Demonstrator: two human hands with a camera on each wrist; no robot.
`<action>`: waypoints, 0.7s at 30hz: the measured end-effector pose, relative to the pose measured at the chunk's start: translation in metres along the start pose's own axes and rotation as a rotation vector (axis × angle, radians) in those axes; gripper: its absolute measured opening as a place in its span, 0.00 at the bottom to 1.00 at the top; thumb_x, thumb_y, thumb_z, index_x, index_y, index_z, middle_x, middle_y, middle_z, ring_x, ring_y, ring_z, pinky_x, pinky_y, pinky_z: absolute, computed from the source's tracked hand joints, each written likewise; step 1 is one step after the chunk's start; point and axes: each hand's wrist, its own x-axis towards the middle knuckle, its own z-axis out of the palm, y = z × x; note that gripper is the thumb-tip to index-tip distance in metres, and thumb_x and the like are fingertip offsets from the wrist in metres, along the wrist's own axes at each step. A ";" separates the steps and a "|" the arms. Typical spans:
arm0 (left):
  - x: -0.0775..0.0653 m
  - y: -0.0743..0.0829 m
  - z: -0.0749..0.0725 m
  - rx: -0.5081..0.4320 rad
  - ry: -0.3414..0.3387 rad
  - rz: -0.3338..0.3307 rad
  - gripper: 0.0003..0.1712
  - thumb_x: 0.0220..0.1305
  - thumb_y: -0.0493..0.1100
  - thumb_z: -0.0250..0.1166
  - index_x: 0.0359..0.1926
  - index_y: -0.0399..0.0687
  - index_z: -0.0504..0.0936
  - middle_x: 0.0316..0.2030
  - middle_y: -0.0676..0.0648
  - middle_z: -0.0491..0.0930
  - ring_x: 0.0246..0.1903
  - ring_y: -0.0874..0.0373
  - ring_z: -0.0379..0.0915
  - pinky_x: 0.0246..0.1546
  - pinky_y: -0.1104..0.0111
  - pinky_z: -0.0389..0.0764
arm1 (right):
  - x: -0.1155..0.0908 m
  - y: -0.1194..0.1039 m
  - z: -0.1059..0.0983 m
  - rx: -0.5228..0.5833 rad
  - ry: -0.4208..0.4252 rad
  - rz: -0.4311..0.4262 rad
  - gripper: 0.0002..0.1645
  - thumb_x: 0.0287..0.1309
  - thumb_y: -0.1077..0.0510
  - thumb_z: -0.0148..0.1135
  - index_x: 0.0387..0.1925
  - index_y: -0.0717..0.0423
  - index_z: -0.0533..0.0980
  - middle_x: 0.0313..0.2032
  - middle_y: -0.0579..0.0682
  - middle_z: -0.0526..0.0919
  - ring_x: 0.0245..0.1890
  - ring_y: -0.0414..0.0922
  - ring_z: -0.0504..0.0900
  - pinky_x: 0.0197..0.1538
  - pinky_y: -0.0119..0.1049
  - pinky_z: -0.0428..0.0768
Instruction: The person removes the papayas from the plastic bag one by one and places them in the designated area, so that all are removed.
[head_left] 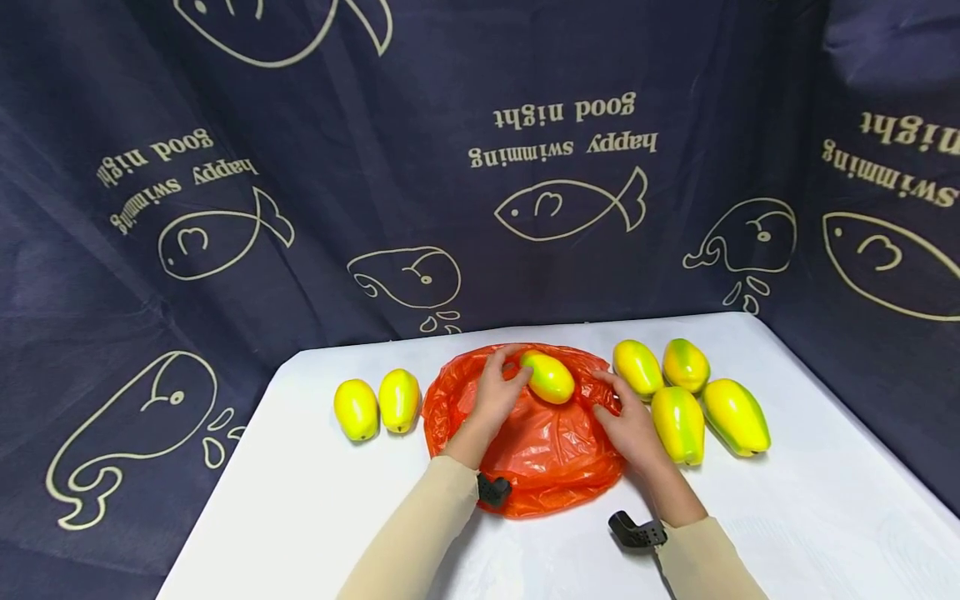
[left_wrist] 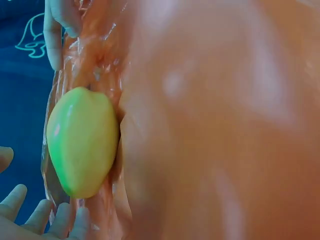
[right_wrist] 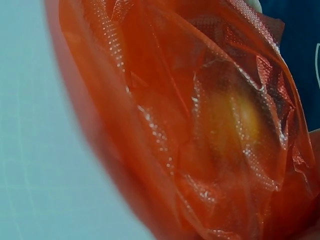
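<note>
A glossy yellow papaya (head_left: pixel 551 379) with a green streak lies on the far part of a spread red plastic bag (head_left: pixel 547 442). My left hand (head_left: pixel 497 393) is over the bag, left of this fruit. In the left wrist view its spread fingers (left_wrist: pixel 37 220) are close to one end of the papaya (left_wrist: pixel 82 142). At the bag's right rim my right hand (head_left: pixel 630 425) holds the edge between thumb and fingers. Through the thin red film (right_wrist: pixel 165 115) in the right wrist view, a blurred yellow shape shows.
Two more papayas (head_left: pixel 377 404) stand left of the bag on the white table (head_left: pixel 352 500). Several others (head_left: pixel 678 421) are grouped to its right, close beside my right hand. A dark blue cloth (head_left: pixel 420 192) with fish drawings hangs behind the table.
</note>
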 end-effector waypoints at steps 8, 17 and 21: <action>0.006 0.000 0.015 0.057 -0.028 -0.048 0.31 0.66 0.44 0.65 0.69 0.49 0.70 0.66 0.42 0.70 0.65 0.45 0.68 0.71 0.54 0.69 | 0.000 0.000 0.000 -0.016 0.001 -0.002 0.35 0.69 0.62 0.52 0.74 0.43 0.59 0.77 0.57 0.54 0.73 0.61 0.59 0.71 0.64 0.65; 0.008 -0.005 0.025 0.088 -0.064 -0.063 0.39 0.63 0.47 0.69 0.73 0.52 0.64 0.69 0.44 0.64 0.67 0.47 0.65 0.71 0.54 0.69 | -0.002 0.000 0.001 0.004 -0.001 0.003 0.34 0.69 0.60 0.52 0.74 0.40 0.60 0.77 0.54 0.57 0.70 0.59 0.64 0.67 0.61 0.73; 0.009 -0.007 0.029 0.114 -0.080 -0.074 0.45 0.60 0.50 0.72 0.74 0.53 0.61 0.70 0.44 0.62 0.65 0.47 0.65 0.69 0.54 0.72 | -0.003 -0.002 0.001 -0.004 -0.003 0.003 0.34 0.70 0.59 0.52 0.74 0.41 0.59 0.76 0.55 0.57 0.70 0.60 0.64 0.67 0.62 0.73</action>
